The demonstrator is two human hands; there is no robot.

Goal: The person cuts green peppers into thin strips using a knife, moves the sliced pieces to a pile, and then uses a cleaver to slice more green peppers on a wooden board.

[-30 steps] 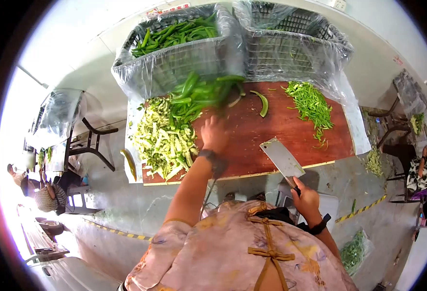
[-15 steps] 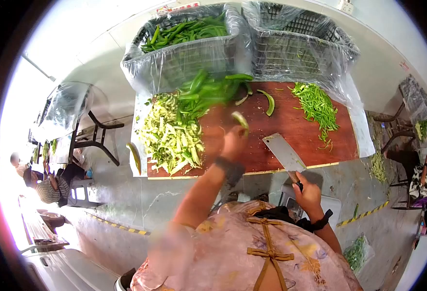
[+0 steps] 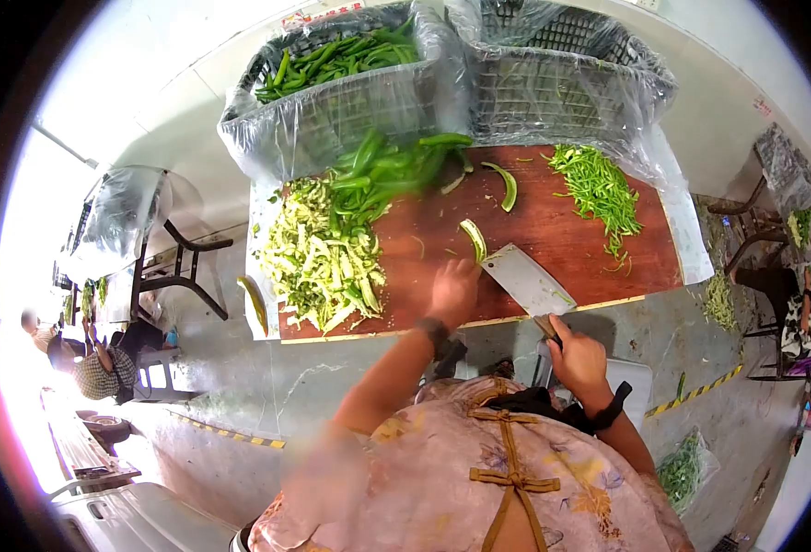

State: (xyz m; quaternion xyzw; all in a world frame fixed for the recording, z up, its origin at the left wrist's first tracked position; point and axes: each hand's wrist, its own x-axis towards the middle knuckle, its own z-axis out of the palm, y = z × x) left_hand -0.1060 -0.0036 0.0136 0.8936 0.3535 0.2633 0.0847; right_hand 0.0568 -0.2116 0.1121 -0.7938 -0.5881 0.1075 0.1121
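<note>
My left hand (image 3: 454, 293) is near the middle of the red-brown board (image 3: 424, 241), its fingers curled and partly blurred beside a cut green pepper piece (image 3: 473, 241); what it grips, if anything, cannot be made out. My right hand (image 3: 576, 354) is closed on the handle of a cleaver (image 3: 527, 283), whose blade lies over the board close to that piece. Pale green scraps (image 3: 318, 258) are heaped at the left, with whole green peppers (image 3: 378, 175) behind them. Another curved piece (image 3: 507, 187) rests farther back. Thin green shreds (image 3: 597, 193) form a pile at the right.
Two plastic-lined crates stand behind the board, the left one (image 3: 341, 115) holding green peppers, the right one (image 3: 553, 101) beside it. A pepper (image 3: 253, 304) lies at the left edge. People sit at far left (image 3: 102, 368) and far right (image 3: 809, 322). A bag of greens (image 3: 684, 474) is on the floor.
My left hand has moved down and slightly right, nearer the cleaver. The cleaver blade has shifted left, toward the cut pepper piece, which now lies beyond my left fingertips.
</note>
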